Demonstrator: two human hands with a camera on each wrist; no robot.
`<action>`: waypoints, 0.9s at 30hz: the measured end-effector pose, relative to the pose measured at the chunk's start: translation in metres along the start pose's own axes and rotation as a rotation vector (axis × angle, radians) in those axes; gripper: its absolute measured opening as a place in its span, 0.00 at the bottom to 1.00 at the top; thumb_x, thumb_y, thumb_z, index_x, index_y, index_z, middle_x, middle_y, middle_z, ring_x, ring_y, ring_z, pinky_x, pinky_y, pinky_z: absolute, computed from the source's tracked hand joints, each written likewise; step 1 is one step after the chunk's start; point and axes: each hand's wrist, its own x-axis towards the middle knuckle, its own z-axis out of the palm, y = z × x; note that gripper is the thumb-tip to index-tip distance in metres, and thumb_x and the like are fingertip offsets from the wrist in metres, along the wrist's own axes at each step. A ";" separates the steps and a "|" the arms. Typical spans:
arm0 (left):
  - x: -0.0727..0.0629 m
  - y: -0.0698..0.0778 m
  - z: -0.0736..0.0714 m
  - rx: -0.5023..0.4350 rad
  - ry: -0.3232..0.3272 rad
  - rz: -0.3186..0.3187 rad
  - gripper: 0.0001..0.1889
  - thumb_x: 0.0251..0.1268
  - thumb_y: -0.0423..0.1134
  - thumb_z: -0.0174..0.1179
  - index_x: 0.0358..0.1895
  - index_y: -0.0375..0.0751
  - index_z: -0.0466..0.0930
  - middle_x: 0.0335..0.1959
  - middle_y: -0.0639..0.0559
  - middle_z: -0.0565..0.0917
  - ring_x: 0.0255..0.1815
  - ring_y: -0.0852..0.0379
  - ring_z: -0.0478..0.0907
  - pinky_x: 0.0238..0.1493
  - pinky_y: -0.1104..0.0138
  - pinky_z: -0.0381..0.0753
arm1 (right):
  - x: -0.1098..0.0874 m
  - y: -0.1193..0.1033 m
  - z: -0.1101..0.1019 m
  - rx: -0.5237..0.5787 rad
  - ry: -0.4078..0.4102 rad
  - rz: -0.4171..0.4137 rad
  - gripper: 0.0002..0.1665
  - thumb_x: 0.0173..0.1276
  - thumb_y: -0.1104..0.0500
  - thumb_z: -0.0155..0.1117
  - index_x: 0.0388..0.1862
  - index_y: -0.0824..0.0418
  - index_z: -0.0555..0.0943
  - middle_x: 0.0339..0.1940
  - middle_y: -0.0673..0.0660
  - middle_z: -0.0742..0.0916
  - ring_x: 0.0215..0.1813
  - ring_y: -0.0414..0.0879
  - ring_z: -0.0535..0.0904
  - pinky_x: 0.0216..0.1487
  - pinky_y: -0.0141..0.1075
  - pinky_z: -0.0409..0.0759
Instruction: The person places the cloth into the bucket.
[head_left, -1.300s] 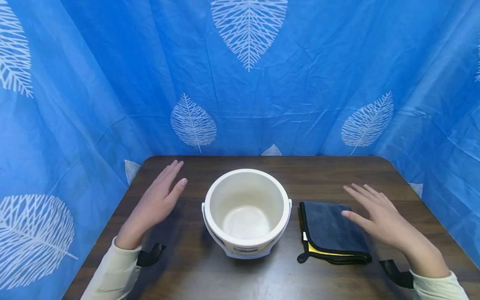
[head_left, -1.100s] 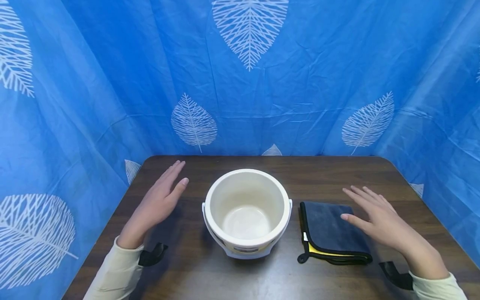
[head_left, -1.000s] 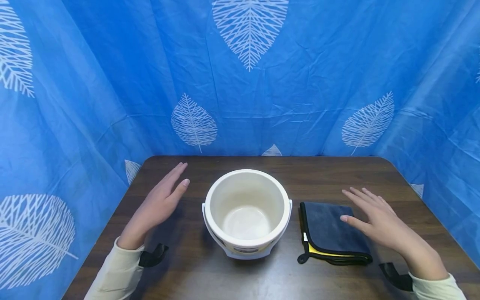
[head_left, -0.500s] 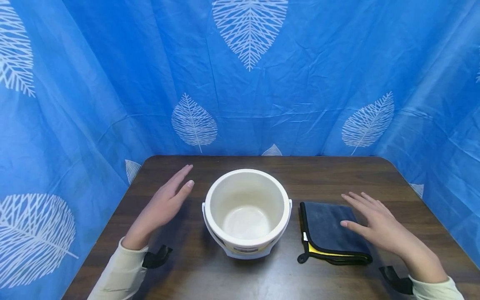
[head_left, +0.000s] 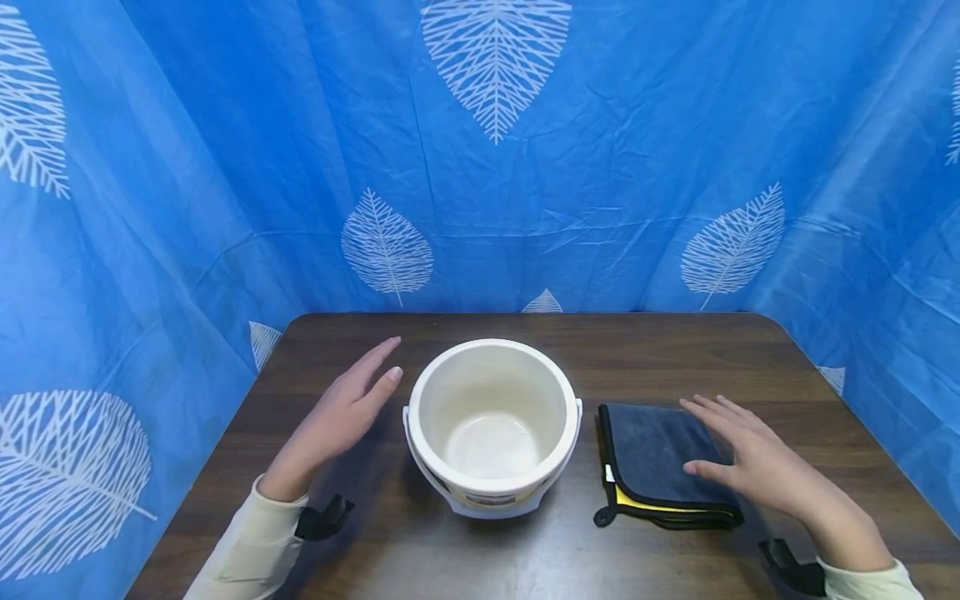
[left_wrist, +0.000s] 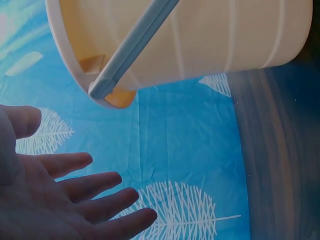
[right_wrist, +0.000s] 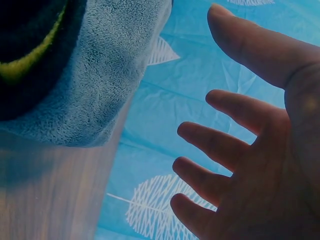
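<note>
We find left hand [head_left: 341, 417] and right hand [head_left: 768, 462] empty, fingers apart; a low inward sweep could jolt the bucket [head_left: 492, 442] or ruck the folded cloth [head_left: 652, 458].

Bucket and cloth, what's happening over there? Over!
Left hand empty, beside bucket. Right hand empty, near folded cloth. Bucket upright, nothing inside. No obstacle seen.

A brown table [head_left: 495, 554] carries a white bucket [head_left: 492, 417] and folded cloth [head_left: 660, 458].
</note>
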 end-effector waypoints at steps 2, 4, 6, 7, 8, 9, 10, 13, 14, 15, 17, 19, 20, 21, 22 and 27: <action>0.000 -0.001 0.002 -0.009 -0.007 -0.003 0.33 0.83 0.55 0.43 0.80 0.40 0.56 0.80 0.41 0.58 0.80 0.40 0.52 0.75 0.40 0.53 | 0.000 0.001 0.001 0.001 -0.018 0.010 0.52 0.56 0.47 0.80 0.73 0.66 0.69 0.72 0.75 0.71 0.71 0.80 0.57 0.59 0.79 0.57; 0.000 -0.001 0.004 -0.024 -0.017 -0.012 0.33 0.82 0.56 0.44 0.80 0.41 0.56 0.80 0.41 0.58 0.80 0.40 0.52 0.75 0.40 0.53 | 0.000 0.001 0.002 0.001 -0.039 0.023 0.52 0.56 0.47 0.80 0.74 0.66 0.69 0.71 0.75 0.71 0.71 0.79 0.59 0.59 0.78 0.60; 0.000 0.000 0.006 -0.031 -0.027 -0.025 0.34 0.82 0.57 0.44 0.80 0.41 0.56 0.80 0.41 0.58 0.80 0.39 0.52 0.74 0.39 0.54 | 0.000 0.001 0.002 0.001 -0.057 0.031 0.52 0.56 0.48 0.81 0.74 0.67 0.68 0.71 0.75 0.71 0.70 0.79 0.61 0.59 0.77 0.62; 0.000 0.000 0.007 -0.036 -0.032 -0.031 0.34 0.82 0.57 0.44 0.80 0.41 0.56 0.80 0.41 0.58 0.80 0.39 0.52 0.74 0.39 0.54 | 0.000 0.001 0.003 -0.002 -0.066 0.035 0.52 0.56 0.48 0.81 0.74 0.67 0.68 0.71 0.76 0.71 0.70 0.79 0.62 0.59 0.76 0.64; 0.000 0.001 0.007 -0.040 -0.037 -0.035 0.34 0.82 0.57 0.44 0.80 0.41 0.56 0.80 0.41 0.57 0.80 0.39 0.52 0.74 0.39 0.54 | 0.000 0.001 0.003 -0.004 -0.072 0.038 0.52 0.56 0.49 0.81 0.74 0.67 0.68 0.71 0.76 0.72 0.70 0.78 0.63 0.59 0.75 0.65; 0.001 0.001 0.008 -0.047 -0.042 -0.040 0.34 0.81 0.57 0.44 0.80 0.41 0.56 0.80 0.41 0.57 0.80 0.39 0.52 0.73 0.39 0.55 | 0.000 0.001 0.003 -0.005 -0.077 0.041 0.52 0.55 0.49 0.81 0.74 0.67 0.68 0.70 0.76 0.72 0.69 0.78 0.63 0.59 0.75 0.66; 0.001 0.002 0.009 -0.049 -0.047 -0.042 0.34 0.81 0.58 0.44 0.80 0.42 0.56 0.80 0.41 0.57 0.80 0.38 0.53 0.73 0.38 0.55 | 0.000 0.001 0.003 -0.006 -0.082 0.043 0.52 0.55 0.50 0.81 0.74 0.67 0.68 0.70 0.76 0.72 0.69 0.78 0.64 0.58 0.74 0.66; 0.002 0.002 0.011 -0.064 -0.062 -0.045 0.35 0.81 0.58 0.45 0.81 0.42 0.55 0.81 0.41 0.57 0.80 0.38 0.53 0.73 0.38 0.55 | 0.001 0.003 0.004 -0.004 -0.099 0.053 0.53 0.54 0.51 0.82 0.74 0.66 0.68 0.70 0.76 0.72 0.68 0.77 0.66 0.57 0.73 0.69; 0.002 0.002 0.011 -0.067 -0.066 -0.045 0.35 0.81 0.58 0.45 0.81 0.42 0.55 0.81 0.41 0.57 0.80 0.38 0.53 0.73 0.38 0.55 | 0.001 0.003 0.004 -0.004 -0.107 0.060 0.53 0.54 0.51 0.82 0.74 0.66 0.68 0.70 0.76 0.72 0.68 0.77 0.67 0.57 0.72 0.70; 0.002 0.002 0.012 -0.068 -0.069 -0.045 0.34 0.81 0.57 0.45 0.81 0.42 0.55 0.81 0.41 0.57 0.80 0.38 0.53 0.72 0.38 0.55 | 0.002 0.004 0.004 -0.004 -0.117 0.066 0.53 0.54 0.51 0.82 0.75 0.66 0.68 0.70 0.76 0.72 0.68 0.77 0.67 0.57 0.72 0.70; 0.003 0.002 0.014 -0.071 -0.072 -0.046 0.34 0.82 0.56 0.45 0.81 0.42 0.55 0.80 0.41 0.57 0.80 0.38 0.53 0.72 0.38 0.56 | 0.003 0.005 0.005 -0.006 -0.136 0.077 0.54 0.53 0.51 0.83 0.75 0.66 0.68 0.70 0.76 0.72 0.67 0.76 0.68 0.56 0.71 0.71; 0.003 0.001 0.015 -0.071 -0.075 -0.047 0.33 0.82 0.55 0.45 0.81 0.42 0.55 0.80 0.40 0.58 0.80 0.38 0.54 0.72 0.38 0.56 | 0.003 0.006 0.005 -0.011 -0.154 0.091 0.54 0.52 0.51 0.83 0.74 0.66 0.68 0.70 0.76 0.72 0.67 0.77 0.68 0.57 0.71 0.71; 0.003 0.001 0.016 -0.073 -0.077 -0.049 0.33 0.82 0.55 0.45 0.81 0.42 0.55 0.80 0.40 0.58 0.79 0.38 0.54 0.72 0.38 0.57 | 0.004 0.006 0.005 -0.015 -0.160 0.098 0.54 0.52 0.51 0.83 0.74 0.66 0.68 0.70 0.76 0.72 0.67 0.77 0.68 0.57 0.71 0.71; 0.004 0.001 0.017 -0.074 -0.079 -0.050 0.33 0.82 0.55 0.45 0.81 0.42 0.55 0.80 0.40 0.58 0.79 0.38 0.54 0.72 0.38 0.57 | 0.004 0.007 0.005 -0.016 -0.165 0.098 0.54 0.52 0.51 0.83 0.74 0.66 0.68 0.69 0.77 0.72 0.67 0.77 0.68 0.57 0.72 0.70; 0.004 0.001 0.017 -0.076 -0.080 -0.050 0.33 0.82 0.54 0.45 0.81 0.41 0.56 0.80 0.40 0.58 0.79 0.38 0.54 0.72 0.38 0.57 | 0.004 0.007 0.005 -0.017 -0.166 0.099 0.54 0.52 0.52 0.83 0.74 0.66 0.69 0.69 0.77 0.72 0.67 0.77 0.67 0.57 0.72 0.70; 0.005 0.001 0.020 -0.079 -0.086 -0.043 0.33 0.82 0.54 0.45 0.80 0.40 0.55 0.80 0.40 0.58 0.79 0.38 0.55 0.72 0.38 0.57 | 0.005 0.007 0.007 -0.020 -0.175 0.088 0.53 0.51 0.54 0.84 0.74 0.66 0.69 0.69 0.77 0.73 0.67 0.77 0.68 0.57 0.70 0.72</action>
